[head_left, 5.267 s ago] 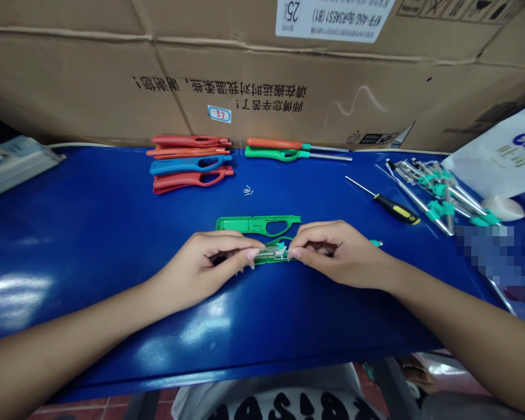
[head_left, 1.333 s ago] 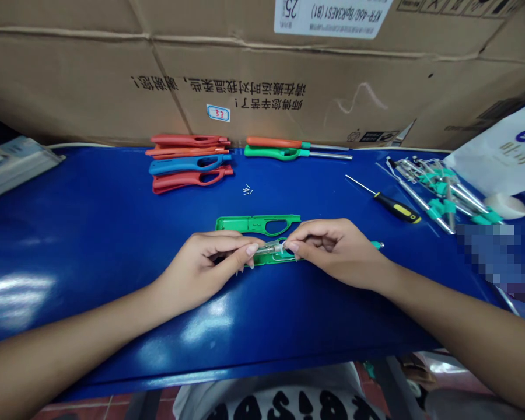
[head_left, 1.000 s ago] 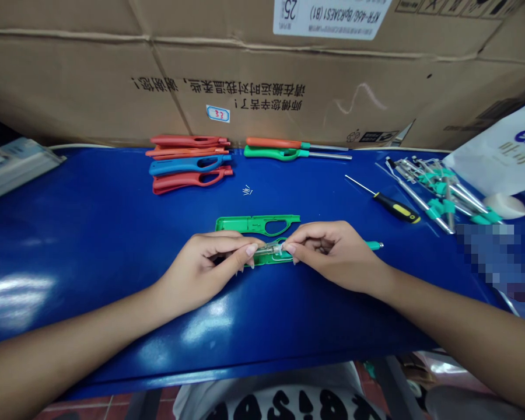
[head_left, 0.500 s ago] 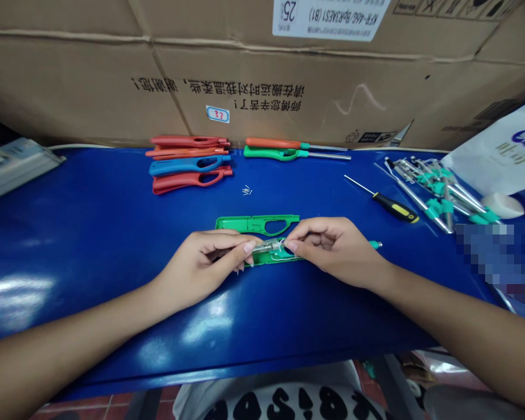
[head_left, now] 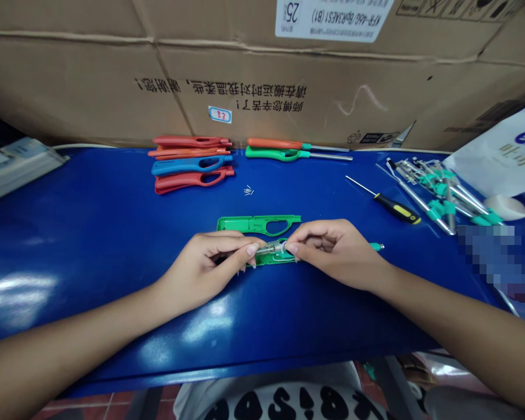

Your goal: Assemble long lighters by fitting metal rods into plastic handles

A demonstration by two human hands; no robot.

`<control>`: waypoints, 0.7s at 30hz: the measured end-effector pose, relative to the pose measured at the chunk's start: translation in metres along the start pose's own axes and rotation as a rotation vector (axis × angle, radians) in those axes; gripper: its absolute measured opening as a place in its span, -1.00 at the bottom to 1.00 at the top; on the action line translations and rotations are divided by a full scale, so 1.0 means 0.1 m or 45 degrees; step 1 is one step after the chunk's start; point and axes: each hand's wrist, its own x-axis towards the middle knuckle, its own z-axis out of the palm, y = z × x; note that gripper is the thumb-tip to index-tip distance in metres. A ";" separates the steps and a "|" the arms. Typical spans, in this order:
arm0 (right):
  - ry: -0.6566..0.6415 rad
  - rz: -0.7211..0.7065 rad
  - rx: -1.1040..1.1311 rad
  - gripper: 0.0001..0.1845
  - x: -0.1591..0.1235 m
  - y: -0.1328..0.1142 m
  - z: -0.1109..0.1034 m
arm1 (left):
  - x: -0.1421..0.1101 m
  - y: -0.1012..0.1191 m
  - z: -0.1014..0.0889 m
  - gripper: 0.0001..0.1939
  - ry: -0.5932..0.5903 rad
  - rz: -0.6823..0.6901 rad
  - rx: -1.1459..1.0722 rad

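Between its thumb and fingers, my left hand (head_left: 216,256) pinches a clear lighter fuel tank (head_left: 268,249) above the lower green lighter shell half (head_left: 266,261). My right hand (head_left: 335,248) is closed in a pinch at the tank's right end, on a small white piece (head_left: 283,247) that its fingertips partly hide. A thin white tube or wire curves inside the lower shell. The teal-tipped end of a lighter nozzle (head_left: 377,247) shows past my right hand. Just behind my hands lies the other green shell half (head_left: 240,224), its hollow side up.
Red, orange and blue handle shells (head_left: 190,166) lie at the back left, beside two lighters (head_left: 273,153). Several tiny screws (head_left: 248,191) sit mid-table. A screwdriver (head_left: 396,207) and a pile of metal nozzles (head_left: 446,195) lie right. A cardboard box (head_left: 245,64) stands behind.
Both hands keep their pinch on the tank and its white end with hardly any movement. The whole view has shifted slightly.
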 end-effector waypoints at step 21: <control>-0.026 -0.172 -0.288 -0.91 -0.03 0.02 -0.05 | -0.17 0.13 -0.10 -0.77 -0.211 0.005 0.424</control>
